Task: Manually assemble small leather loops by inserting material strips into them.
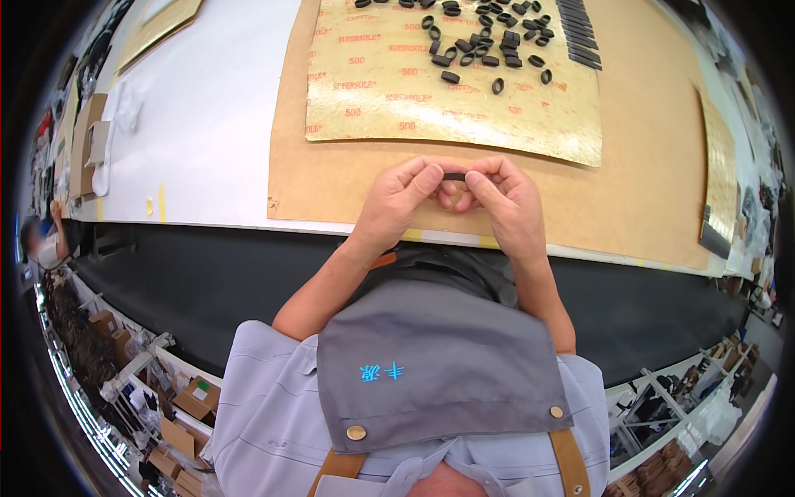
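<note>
A short black strip point(454, 176) is stretched between my two hands, just over the near part of a brown board point(646, 166). My left hand point(399, 197) pinches its left end between thumb and fingers. At the other end, my right hand point(512, 200) grips it the same way. Whether the strip is flat or a flattened loop I cannot tell. Beyond my hands lies a shiny gold sheet point(364, 112) with red print. Many small black oval loops point(485, 60) are scattered over it, and flat black strips point(580, 37) sit in a row along its right side.
The board rests on a white table point(195, 124). Cardboard boxes point(86, 147) and clear plastic point(126, 108) are on the left. More gold sheets lie far left point(157, 35) and right point(719, 178). Another person point(48, 244) is at the far left edge.
</note>
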`<state>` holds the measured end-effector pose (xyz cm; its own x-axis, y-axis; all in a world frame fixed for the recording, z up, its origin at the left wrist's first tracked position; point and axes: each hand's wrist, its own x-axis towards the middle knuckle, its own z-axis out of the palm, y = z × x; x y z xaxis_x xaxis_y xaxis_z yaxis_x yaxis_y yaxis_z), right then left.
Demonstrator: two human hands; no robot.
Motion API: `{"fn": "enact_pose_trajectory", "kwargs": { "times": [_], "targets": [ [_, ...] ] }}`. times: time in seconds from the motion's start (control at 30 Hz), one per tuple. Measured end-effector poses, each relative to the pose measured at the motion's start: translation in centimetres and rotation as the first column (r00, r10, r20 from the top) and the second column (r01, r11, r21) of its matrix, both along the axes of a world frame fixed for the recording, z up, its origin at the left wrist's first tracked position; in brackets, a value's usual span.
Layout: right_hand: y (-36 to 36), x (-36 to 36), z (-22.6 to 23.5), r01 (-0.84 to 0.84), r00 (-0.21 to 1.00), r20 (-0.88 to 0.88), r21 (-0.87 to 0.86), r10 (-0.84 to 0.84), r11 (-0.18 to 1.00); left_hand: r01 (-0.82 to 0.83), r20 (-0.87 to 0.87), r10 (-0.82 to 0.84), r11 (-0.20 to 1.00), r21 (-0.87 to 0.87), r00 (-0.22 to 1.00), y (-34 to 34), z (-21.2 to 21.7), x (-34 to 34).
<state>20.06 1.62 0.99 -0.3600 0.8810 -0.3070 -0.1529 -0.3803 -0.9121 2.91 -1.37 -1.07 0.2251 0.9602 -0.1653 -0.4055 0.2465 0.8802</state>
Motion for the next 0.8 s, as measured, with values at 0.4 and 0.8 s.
{"fn": "enact_pose_trajectory", "kwargs": {
  "times": [0.4,0.8],
  "targets": [
    [0.3,1.2,0.3,-0.182,0.978,-0.115,-0.071,0.173,0.981,0.058,-0.036,-0.065,0.982,-0.178,0.997,0.0,1.1,-0.3],
    [0.6,1.6,-0.1,-0.206,0.976,-0.110,-0.194,0.187,0.959,0.194,-0.206,-0.255,0.941,-0.276,0.945,0.8,2.3,-1.5]
  ]
}}
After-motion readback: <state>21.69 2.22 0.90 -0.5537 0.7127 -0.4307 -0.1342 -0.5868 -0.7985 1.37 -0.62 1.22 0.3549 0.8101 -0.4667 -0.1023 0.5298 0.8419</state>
